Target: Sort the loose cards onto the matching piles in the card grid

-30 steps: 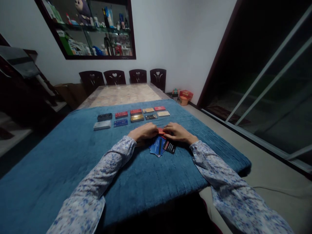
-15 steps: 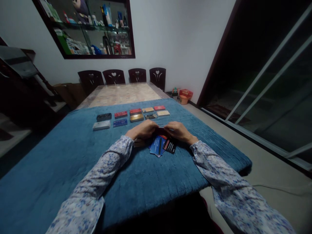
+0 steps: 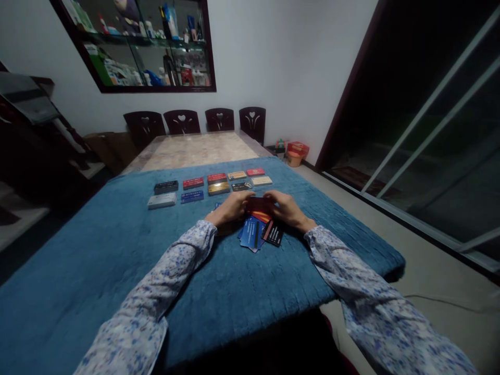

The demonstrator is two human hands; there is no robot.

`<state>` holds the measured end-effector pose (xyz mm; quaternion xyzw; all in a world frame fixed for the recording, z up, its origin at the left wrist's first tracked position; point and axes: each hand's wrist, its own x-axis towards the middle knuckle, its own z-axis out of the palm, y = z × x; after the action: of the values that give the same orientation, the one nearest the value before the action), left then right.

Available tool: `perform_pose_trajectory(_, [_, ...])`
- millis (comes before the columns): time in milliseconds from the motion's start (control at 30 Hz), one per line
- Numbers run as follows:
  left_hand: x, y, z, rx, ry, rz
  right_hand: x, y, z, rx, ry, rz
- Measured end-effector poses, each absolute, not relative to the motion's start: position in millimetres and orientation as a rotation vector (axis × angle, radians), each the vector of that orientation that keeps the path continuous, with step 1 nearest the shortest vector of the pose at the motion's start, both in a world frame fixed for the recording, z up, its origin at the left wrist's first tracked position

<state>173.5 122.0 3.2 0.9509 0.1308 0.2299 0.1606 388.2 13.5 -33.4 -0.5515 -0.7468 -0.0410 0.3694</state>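
Observation:
Between my two hands a dark red card or small stack of cards is held up by its side edges. My left hand grips its left side, and my right hand grips its right side. Below them lie loose, overlapping cards: a blue card with a dark stripe, a black card with white print, and an orange-red card. More cards are partly hidden under my left hand. Beyond my hands, several card stacks stand in two rows, among them a gold stack and a white stack.
A blue cloth covers the near part of the table, with the marble-patterned top showing behind it. Dark chairs line the far end. The cloth's right edge drops to the floor side near a glass door.
The dark red card between my hands has tilted so more of its face shows. My left hand has shifted slightly right, and bluish cards now show behind its wrist.

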Motion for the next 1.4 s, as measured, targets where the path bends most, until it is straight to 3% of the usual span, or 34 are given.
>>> perform_pose_trajectory(667, [181, 136, -21, 2.762, 0.331, 0.603, 396, 19, -45, -1.302, -2.037, -0.036])
perform_pose_trajectory(1400, [173, 133, -15, 2.685, 0.401, 0.53, 399, 18, -36, -1.414, -2.111, -0.001])
